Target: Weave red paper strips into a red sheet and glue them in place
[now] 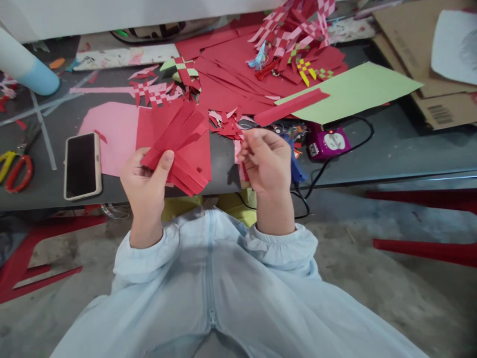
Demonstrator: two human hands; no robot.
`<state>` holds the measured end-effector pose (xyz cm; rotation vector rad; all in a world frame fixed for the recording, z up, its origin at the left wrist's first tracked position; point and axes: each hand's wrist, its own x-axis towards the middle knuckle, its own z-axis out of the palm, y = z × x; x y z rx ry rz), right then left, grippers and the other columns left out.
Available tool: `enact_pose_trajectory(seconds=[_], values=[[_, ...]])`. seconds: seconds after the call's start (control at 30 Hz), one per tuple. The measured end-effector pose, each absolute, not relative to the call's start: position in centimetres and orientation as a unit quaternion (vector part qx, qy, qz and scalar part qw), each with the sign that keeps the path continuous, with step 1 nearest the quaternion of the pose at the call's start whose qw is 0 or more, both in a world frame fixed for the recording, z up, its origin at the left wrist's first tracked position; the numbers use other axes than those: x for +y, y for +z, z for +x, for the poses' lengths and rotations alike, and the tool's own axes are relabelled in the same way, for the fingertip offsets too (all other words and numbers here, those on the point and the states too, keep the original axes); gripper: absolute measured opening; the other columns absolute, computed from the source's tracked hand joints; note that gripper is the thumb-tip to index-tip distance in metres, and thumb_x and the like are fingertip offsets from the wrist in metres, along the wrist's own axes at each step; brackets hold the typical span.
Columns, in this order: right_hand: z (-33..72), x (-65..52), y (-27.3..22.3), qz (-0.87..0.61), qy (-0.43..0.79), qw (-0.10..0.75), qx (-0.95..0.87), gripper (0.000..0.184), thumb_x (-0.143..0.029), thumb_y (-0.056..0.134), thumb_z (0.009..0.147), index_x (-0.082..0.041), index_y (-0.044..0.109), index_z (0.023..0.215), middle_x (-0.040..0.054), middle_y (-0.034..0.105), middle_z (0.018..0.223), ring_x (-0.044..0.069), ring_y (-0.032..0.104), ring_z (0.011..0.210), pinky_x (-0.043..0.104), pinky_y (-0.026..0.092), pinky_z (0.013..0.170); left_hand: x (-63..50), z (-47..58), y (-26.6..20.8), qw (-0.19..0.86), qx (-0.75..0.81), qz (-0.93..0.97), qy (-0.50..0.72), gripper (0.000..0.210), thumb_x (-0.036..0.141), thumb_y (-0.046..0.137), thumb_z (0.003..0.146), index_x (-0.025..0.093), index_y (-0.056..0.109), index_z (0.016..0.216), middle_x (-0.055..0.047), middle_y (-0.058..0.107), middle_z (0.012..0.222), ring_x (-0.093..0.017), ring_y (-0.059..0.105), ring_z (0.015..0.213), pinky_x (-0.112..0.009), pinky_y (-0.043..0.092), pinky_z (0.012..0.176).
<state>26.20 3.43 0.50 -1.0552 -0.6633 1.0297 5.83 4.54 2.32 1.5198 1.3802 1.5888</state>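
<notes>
My left hand [145, 186] grips a fanned bundle of red paper strips [182, 130], the thumb pressed on top. Behind the bundle lie a red sheet [147, 122] and a pink sheet [112, 119] on the dark table. My right hand [270, 161] is raised at the table's front edge, its fingers pinched together. Whatever sits between those fingertips is too small to tell. Just beyond them is a heap of small red and pink paper scraps [229, 127]. A blue tool [296, 161] with a cable lies partly hidden behind the right hand.
To the left are a phone [82, 166], scissors [23, 171] and a white-blue cylinder [28, 64]. Woven paper pieces [285, 42] pile up at the back. Rightward lie a green sheet [354, 94], a purple box [328, 143] with a black cable, and cardboard [406, 54].
</notes>
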Motion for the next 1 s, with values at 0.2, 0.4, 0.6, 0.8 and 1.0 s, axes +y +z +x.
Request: enact_pose_trajectory(seconds=[0.2,0.4,0.6,0.8,1.0], values=[[22.7,3.1,1.4,-0.432,0.595,0.552,-0.393,0.046,-0.06,0.089,0.056,-0.02,0.072,0.07,-0.0022,0.066,0.064,0.009,0.054,0.055,0.025,0.048,0.054,4.3,6.4,2.0,0.281,0.511,0.598,0.55,0.042,0.06,0.078,0.077,0.02,0.064,0.074,0.004,0.051,0.064,-0.01,0.051,0.058,-0.024,0.046,0.054],[22.1,3.5,1.3,-0.44,0.592,0.535,-0.411,0.048,-0.061,0.087,0.059,-0.018,0.066,0.063,-0.0023,0.063,0.061,0.009,0.053,0.055,0.024,0.046,0.054,4.2,6.2,1.7,0.294,0.513,0.611,0.527,0.037,0.056,0.077,0.078,0.02,0.067,0.076,0.004,0.056,0.065,-0.009,0.054,0.058,-0.022,0.045,0.053],[25.0,3.6,0.4,-0.459,0.515,0.634,-0.349,0.043,-0.059,0.087,0.062,-0.021,0.07,0.07,-0.0048,0.059,0.06,0.007,0.052,0.053,0.022,0.047,0.051,4.6,5.8,1.9,0.27,0.525,0.58,0.562,0.046,0.062,0.079,0.074,0.019,0.062,0.072,0.005,0.048,0.061,-0.008,0.048,0.054,-0.022,0.044,0.05],[26.0,3.1,0.3,-0.459,0.514,0.644,-0.333,0.037,-0.054,0.088,0.065,-0.022,0.071,0.071,-0.0047,0.06,0.06,0.007,0.053,0.052,0.021,0.049,0.05,4.8,6.0,1.8,0.291,0.511,0.559,0.584,0.046,0.061,0.081,0.074,0.019,0.063,0.075,0.005,0.05,0.064,-0.008,0.049,0.056,-0.023,0.045,0.053],[22.9,2.9,1.0,-0.429,0.627,0.519,-0.392,0.041,-0.05,0.093,0.055,-0.019,0.073,0.074,-0.0016,0.069,0.069,0.01,0.059,0.061,0.024,0.052,0.06,4.8,6.5,1.8,0.309,0.515,0.57,0.56,0.045,0.063,0.077,0.076,0.02,0.063,0.076,0.004,0.049,0.064,-0.009,0.05,0.054,-0.023,0.044,0.049]])
